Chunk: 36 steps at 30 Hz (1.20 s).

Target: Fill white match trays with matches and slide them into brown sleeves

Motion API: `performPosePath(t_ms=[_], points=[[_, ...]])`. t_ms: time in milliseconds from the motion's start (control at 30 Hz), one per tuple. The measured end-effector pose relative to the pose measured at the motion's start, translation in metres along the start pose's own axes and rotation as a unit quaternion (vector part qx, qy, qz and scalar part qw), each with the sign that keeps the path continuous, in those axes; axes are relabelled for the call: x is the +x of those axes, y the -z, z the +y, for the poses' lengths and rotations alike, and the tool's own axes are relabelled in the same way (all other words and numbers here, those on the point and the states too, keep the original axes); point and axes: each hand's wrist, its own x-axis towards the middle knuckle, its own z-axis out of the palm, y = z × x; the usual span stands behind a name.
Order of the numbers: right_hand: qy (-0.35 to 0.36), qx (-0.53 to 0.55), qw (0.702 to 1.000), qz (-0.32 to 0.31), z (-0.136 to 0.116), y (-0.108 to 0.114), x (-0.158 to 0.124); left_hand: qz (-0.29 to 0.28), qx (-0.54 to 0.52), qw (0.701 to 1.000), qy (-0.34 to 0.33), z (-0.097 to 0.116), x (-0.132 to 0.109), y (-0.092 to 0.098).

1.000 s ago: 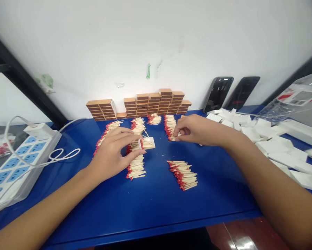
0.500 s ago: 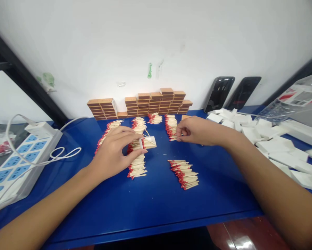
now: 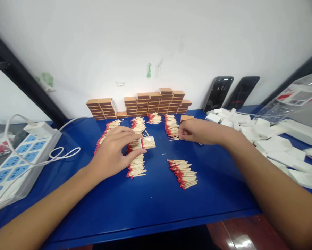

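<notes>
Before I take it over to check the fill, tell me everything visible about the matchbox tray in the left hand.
The matchbox tray is an open-topped white rectangle that looks like thin card. Matches lie inside, red heads toward the picture's left; how many is unclear. The left hand grips it between thumb and fingers, near loose matches; whether it touches the blue tabletop is unclear.

A blue table (image 3: 135, 205) is set against a white wall (image 3: 213, 38), which is marked by a green strip (image 3: 149, 70) and faint smudges. The scene is flanked by dark posts (image 3: 25, 74), seen slanting at either side. Below, a reddish floor (image 3: 231, 229) is crossed by a pale seam and lit by a bright reflection (image 3: 243, 242).
</notes>
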Motion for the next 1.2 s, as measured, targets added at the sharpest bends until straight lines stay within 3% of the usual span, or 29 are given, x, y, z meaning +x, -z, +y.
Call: performPosePath(t_ms=[333, 700, 967, 1200], points=[[-0.019, 0.009, 0.999, -0.025, 0.003, 0.001, 0.0, -0.012, 0.002, 1.0, 0.006, 0.001, 0.0, 0.001], [0.041, 0.03, 0.998, -0.028, -0.016, -0.001, -0.004, -0.014, -0.005, 1.0, 0.011, 0.0, 0.0, 0.0], [0.01, 0.023, 0.999, -0.048, -0.006, -0.002, -0.005, -0.021, -0.003, 1.0, 0.012, 0.001, 0.0, 0.001], [0.03, 0.014, 0.998, -0.047, -0.012, -0.003, -0.005, -0.023, -0.008, 1.0, 0.009, 0.0, 0.0, 0.001]])
